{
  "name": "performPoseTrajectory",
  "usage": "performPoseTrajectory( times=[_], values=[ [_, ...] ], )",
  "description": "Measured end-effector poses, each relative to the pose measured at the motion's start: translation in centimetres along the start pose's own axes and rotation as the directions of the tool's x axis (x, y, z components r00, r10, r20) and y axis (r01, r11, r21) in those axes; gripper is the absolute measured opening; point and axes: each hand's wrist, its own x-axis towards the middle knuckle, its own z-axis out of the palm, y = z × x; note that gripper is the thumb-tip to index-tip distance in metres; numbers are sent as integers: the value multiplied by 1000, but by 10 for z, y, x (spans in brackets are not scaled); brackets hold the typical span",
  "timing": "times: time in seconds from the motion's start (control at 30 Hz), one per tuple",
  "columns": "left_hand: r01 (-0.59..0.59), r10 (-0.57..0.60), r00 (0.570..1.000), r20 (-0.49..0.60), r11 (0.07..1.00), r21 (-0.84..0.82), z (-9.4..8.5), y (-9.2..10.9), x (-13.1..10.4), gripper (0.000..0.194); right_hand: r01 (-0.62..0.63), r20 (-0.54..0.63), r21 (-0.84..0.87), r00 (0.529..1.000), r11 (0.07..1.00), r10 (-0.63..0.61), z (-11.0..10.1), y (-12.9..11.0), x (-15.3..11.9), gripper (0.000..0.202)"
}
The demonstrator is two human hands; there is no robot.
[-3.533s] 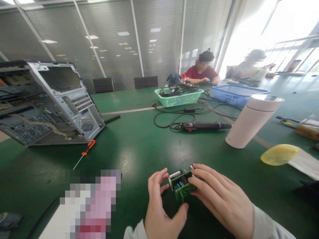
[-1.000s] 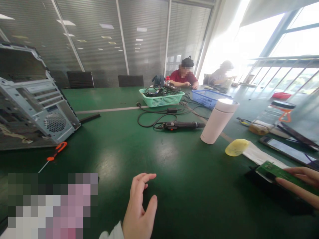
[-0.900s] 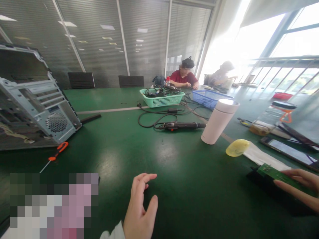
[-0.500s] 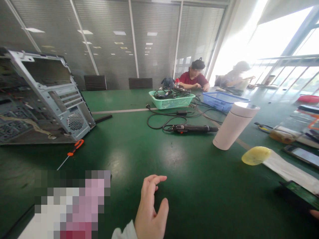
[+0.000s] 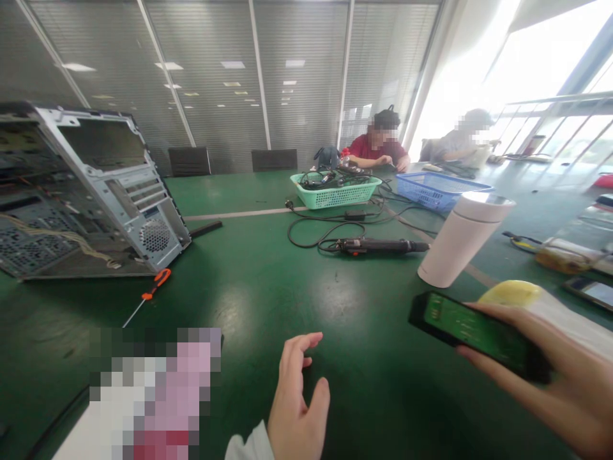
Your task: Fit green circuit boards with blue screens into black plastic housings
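My right hand is closed around a flat black-cased device with a green circuit board facing up, its thumb along the far edge and a finger along the near edge. The device hangs over the table's right side, its exact kind unclear. Low in the middle, my left hand hovers near the green table with thumb and fingers apart, holding nothing. Left of it a pixelated pink and white item is blurred out. A screwdriver with an orange-black handle lies beyond that.
An opened computer case stands at left. A corded black electric screwdriver lies mid-table beside a pale pink tumbler. Behind are a green basket of cables and a blue basket. A yellow object lies behind my right hand. Two people sit at the far end.
My right hand has come in from the right edge, carrying the circuit-board device left and up. My left hand keeps its pose. The whole view has shifted slightly.
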Motion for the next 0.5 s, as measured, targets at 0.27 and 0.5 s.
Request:
performPoseTrajectory(
  times=[0.27,0.5],
  values=[
    [-57,54,998,-37,995,-80,3,-7,-1,61,282,97,322,940,904,-328,57,-103,6,31],
    [-85,85,996,-5,995,-48,1,-13,-1,63,405,88,346,884,846,-459,70,-92,-5,34]
  ],
)
